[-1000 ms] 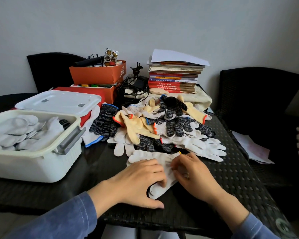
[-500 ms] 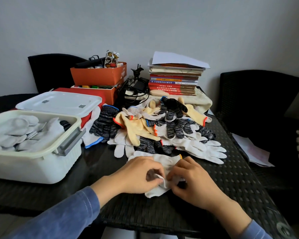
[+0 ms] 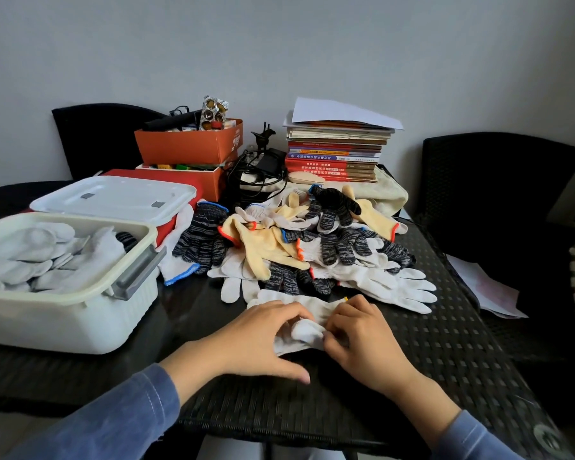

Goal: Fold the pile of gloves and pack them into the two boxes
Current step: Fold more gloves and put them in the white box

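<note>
Glove in work: one white glove (image 3: pixel 307 331) lies on the counter (image 3: pixel 439 353) at the near edge of the pile, directly in front of me, partly rolled, with a small bulge of cloth raised between my two hands.
Left side: the left grip (image 3: pixel 256 336) has bent fingers hooked over the glove's left part and holds it. The thumb is stretched out on the counter, off the cloth.
Right side: the right grip (image 3: pixel 359 336) pinches the glove's right edge with curled fingers, beside the bulge.
Step, as I judge it: mid-fold, not yet ready to lift.
Pile: loose gloves (image 3: pixel 312 247) in white, cream and dark speckled knit are heaped just behind the one I hold, and some of their cuffs and fingers touch it.
Open box (image 3: pixel 63 323): on my left, well apart from the fold, holding white gloves.
Second box (image 3: pixel 113 197): behind the first, lid on.
Beyond: orange boxes (image 3: pixel 193 144) and a stack of books (image 3: pixel 336 154) by the wall.
Risk one: the roll is soft, so if either grip slackens, the bulge could spring flat.
Risk two: lifting toward the box may snag a neighbouring glove and drag it along.
Risk three: the packed gloves lie loose near the rim, so a careless drop could leave this one hanging over it.
</note>
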`<move>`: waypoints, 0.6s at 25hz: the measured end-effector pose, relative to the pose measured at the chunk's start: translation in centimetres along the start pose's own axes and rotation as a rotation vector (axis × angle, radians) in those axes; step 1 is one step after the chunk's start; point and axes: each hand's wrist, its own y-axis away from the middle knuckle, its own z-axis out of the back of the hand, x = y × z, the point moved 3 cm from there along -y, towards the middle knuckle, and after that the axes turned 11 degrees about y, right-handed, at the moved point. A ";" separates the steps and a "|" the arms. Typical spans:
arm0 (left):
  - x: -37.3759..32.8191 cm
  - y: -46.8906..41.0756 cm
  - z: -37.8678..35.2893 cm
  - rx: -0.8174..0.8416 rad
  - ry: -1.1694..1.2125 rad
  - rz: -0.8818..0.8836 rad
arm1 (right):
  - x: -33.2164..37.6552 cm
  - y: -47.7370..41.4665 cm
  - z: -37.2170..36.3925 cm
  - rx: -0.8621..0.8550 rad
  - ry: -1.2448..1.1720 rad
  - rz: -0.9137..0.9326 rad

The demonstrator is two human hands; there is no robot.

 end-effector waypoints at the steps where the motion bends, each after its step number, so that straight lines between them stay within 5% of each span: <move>1: 0.0 -0.1 -0.1 -0.074 -0.060 -0.010 | 0.2 -0.1 -0.1 -0.007 0.025 -0.002; 8: -1.0 -1.0 -1.2 -0.535 -0.128 0.151 | 0.3 0.9 0.5 0.033 0.046 0.045; 15: -2.5 0.2 -2.8 -0.436 -0.379 -0.232 | 0.1 1.3 0.7 -0.010 -0.029 0.069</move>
